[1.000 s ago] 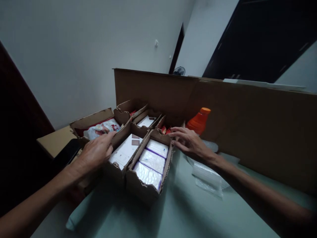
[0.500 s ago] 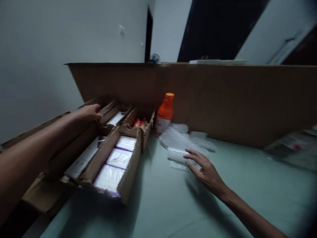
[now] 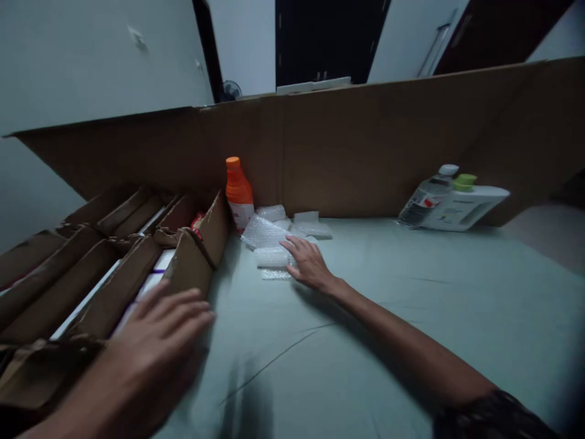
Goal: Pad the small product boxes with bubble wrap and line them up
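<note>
Two hands (image 3: 155, 338) (image 3: 311, 265); green tabletop (image 3: 274, 329) between

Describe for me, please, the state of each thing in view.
Orange bottle: capped, upright
Clear plastic bottle: capped
White jug: capped
Cardboard bins: open-topped
Bubble wrap: loosely heaped
Dark double doors: shut
Left hand: open, blurred
Right hand: open, at the bubble wrap
Fan: running or not, cannot tell
</note>
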Available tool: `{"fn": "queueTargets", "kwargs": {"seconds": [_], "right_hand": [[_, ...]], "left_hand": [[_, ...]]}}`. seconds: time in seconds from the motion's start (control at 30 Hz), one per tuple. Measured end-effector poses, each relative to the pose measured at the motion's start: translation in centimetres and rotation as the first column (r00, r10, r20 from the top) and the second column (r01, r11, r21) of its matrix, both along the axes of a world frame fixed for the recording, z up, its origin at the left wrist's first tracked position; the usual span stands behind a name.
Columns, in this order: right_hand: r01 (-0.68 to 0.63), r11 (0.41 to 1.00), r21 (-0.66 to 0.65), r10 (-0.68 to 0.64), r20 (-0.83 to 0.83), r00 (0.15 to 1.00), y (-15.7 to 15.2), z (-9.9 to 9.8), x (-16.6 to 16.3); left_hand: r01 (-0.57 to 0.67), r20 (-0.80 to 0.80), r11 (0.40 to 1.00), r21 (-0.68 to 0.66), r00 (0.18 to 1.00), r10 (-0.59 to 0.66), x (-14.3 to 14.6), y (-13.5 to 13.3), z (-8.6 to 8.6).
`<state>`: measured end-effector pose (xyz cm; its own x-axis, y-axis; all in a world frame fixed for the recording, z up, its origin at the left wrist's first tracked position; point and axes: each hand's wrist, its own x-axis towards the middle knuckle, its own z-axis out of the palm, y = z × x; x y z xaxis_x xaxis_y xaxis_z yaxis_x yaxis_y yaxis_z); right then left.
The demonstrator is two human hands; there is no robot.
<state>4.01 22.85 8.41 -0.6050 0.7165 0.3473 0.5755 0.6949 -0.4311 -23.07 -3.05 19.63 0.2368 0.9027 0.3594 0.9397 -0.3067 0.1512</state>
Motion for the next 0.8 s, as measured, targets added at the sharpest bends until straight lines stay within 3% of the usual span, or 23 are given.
{"fn": "queueTargets", "kwargs": {"seconds": [0.1,0.17,0.23,0.33,0.4,0.47,0.6,0.7,0.8], "right_hand": [[-0.029,0.983,-0.180,0.009,-0.110,0.994,1.8,0.9,-2.9],[-0.051,0.970,-0.239,0.006,-0.186,0.982,2.6,1.6,-3.2],[-0.096,0.947,-0.308,0.006,-0.280,0.960,2.9,2.1,-2.5],[-0.173,0.887,-0.428,-0.018,-0.405,0.914,1.6,2.0,-0.9],[-0.192,0.841,-0.506,-0.059,-0.438,0.897,0.1,0.9,0.1],[-0.182,0.798,-0.575,-0.099,-0.422,0.901,-1.5,-0.7,1.3],[-0.089,0.784,-0.614,-0.180,-0.362,0.915,-3.5,-3.2,5.3],[-0.020,0.821,-0.571,-0.218,-0.346,0.913,-3.7,-3.4,8.3],[-0.019,0.853,-0.522,-0.181,-0.329,0.927,-3.8,-3.1,8.8]], "left_hand": [[0.055,0.015,0.991,-0.122,0.998,-0.054,6.7,-0.1,-2.8],[0.018,0.144,0.988,-0.153,0.990,0.004,8.6,0.3,-4.2],[-0.066,0.343,0.980,-0.190,0.930,0.130,8.8,1.2,-5.6],[-0.214,0.632,0.919,-0.331,0.673,0.385,8.1,3.7,-8.2],[-0.234,0.720,0.868,-0.437,0.487,0.494,8.3,5.5,-10.1],[-0.200,0.747,0.844,-0.498,0.396,0.534,9.3,6.7,-12.0],[-0.179,0.751,0.837,-0.518,0.375,0.544,11.3,7.1,-15.1],[-0.245,0.744,0.836,-0.490,0.382,0.548,11.5,7.0,-16.6],[-0.309,0.732,0.844,-0.439,0.421,0.535,11.5,7.9,-17.6]]}}
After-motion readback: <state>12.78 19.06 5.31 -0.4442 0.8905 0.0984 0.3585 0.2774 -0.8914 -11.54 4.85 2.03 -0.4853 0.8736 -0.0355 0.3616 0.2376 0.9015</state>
